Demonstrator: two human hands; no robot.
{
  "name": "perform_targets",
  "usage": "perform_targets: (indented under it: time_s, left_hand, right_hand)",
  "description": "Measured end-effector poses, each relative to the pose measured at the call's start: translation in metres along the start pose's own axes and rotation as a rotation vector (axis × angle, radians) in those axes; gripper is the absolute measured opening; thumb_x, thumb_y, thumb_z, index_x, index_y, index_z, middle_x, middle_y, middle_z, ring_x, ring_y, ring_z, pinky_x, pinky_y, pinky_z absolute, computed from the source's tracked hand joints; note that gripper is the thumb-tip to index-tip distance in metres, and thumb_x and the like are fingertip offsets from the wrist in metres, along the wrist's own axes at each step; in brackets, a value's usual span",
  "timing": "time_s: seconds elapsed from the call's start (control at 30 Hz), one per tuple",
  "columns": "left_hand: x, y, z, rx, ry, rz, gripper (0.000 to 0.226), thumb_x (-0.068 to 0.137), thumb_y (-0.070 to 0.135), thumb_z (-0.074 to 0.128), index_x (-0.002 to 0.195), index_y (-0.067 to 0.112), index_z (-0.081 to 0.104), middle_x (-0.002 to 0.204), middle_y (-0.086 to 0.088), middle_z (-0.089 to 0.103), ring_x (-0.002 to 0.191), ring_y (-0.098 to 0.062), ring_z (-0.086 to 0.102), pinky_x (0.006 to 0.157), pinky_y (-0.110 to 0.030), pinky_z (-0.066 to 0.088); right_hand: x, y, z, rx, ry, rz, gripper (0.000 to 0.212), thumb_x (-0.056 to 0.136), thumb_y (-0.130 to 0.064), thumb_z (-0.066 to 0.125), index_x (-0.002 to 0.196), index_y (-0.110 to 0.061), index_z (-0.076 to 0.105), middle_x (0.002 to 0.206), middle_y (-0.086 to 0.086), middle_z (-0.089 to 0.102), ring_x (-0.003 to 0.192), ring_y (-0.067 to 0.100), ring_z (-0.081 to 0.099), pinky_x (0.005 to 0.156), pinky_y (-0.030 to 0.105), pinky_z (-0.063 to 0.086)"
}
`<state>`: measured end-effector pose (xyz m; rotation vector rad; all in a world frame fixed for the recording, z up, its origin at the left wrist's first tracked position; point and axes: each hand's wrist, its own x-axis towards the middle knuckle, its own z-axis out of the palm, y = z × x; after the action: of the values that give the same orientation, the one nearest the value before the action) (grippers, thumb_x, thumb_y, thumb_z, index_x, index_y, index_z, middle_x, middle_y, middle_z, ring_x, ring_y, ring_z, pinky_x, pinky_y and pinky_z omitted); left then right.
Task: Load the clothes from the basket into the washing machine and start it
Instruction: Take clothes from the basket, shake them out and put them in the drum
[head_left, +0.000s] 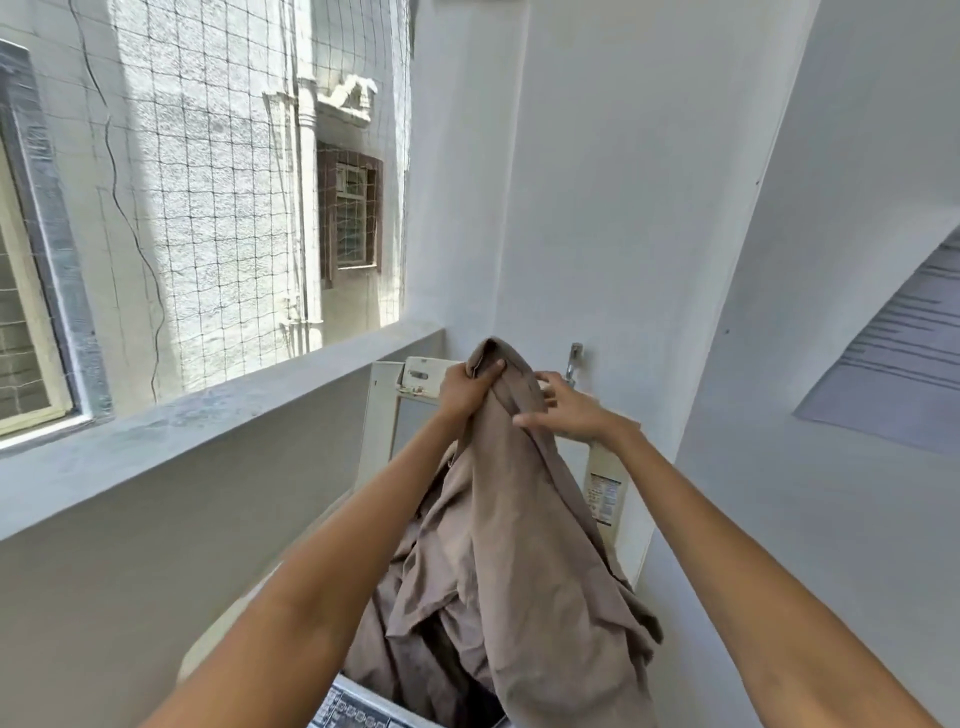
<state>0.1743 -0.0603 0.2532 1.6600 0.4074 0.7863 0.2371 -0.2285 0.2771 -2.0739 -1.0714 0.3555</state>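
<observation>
A large taupe garment (509, 561) hangs from both my hands over the top-loading washing machine. My left hand (467, 387) grips its top edge in a closed fist. My right hand (563, 410) pinches the fabric just to the right, thumb against the cloth and fingers spread behind it. The garment's lower folds drape into the machine's opening, which they hide. The raised white lid (382, 415) stands behind the cloth. A strip of the control panel (353, 712) shows at the bottom edge. The basket is out of view.
A grey concrete ledge (208, 426) runs along the left, with a netted opening (234, 182) above it. White walls close in behind and to the right. A metal tap (574, 364) sticks out of the wall behind the lid.
</observation>
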Motion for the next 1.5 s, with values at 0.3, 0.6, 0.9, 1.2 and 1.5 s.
perform_targets:
  time_s: [0.3,0.6,0.9,1.2,1.5]
  left_hand:
    - [0.002,-0.004,-0.008,-0.078,0.156,-0.024,0.025,0.087,0.04,0.064,0.091,0.016,0.067,0.086,-0.004,0.067,0.085,-0.02,0.061,0.076,-0.033,0.048]
    - [0.016,-0.022,-0.068,-0.066,0.207,-0.137,0.099,0.071,0.065,0.066,0.142,0.013,0.021,0.141,-0.009,0.044,0.128,-0.027,0.045,0.107,-0.045,0.039]
    - [0.007,0.028,-0.067,-0.156,-0.142,0.228,0.069,0.092,0.053,0.046,0.148,0.025,0.018,0.15,0.003,0.033,0.135,-0.013,0.037,0.114,-0.036,0.032]
    - [-0.004,0.007,-0.029,-0.403,0.169,0.102,0.044,0.073,0.019,0.08,0.11,0.013,0.056,0.103,0.0,0.067,0.096,-0.014,0.065,0.09,-0.034,0.053]
    - [0.013,0.001,-0.03,-0.429,0.231,0.071,0.05,0.073,0.018,0.08,0.117,0.006,0.059,0.106,-0.003,0.067,0.096,-0.016,0.064,0.086,-0.027,0.051]
  right_hand:
    - [-0.011,0.107,0.066,-0.202,0.099,0.247,0.024,0.087,-0.028,0.063,0.106,-0.014,0.066,0.112,0.009,0.067,0.107,0.023,0.061,0.084,0.031,0.046]
    - [0.03,-0.036,-0.02,0.151,0.381,0.075,0.026,0.078,0.002,0.061,0.063,-0.019,0.057,0.07,0.001,0.058,0.069,0.015,0.053,0.059,0.022,0.041]
    - [0.078,-0.176,-0.061,0.603,0.596,-0.087,0.029,0.077,0.003,0.052,0.1,-0.009,0.066,0.102,0.014,0.065,0.103,0.031,0.063,0.091,0.041,0.054]
    - [0.032,-0.121,-0.017,0.282,-0.123,-0.14,0.049,0.093,-0.032,0.056,0.137,-0.017,0.04,0.119,0.0,0.057,0.102,0.011,0.058,0.083,0.022,0.047]
    - [-0.005,0.074,0.05,-0.078,-0.196,0.227,0.092,0.071,-0.049,0.077,0.142,-0.018,0.027,0.138,-0.003,0.042,0.124,0.016,0.048,0.095,0.023,0.043]
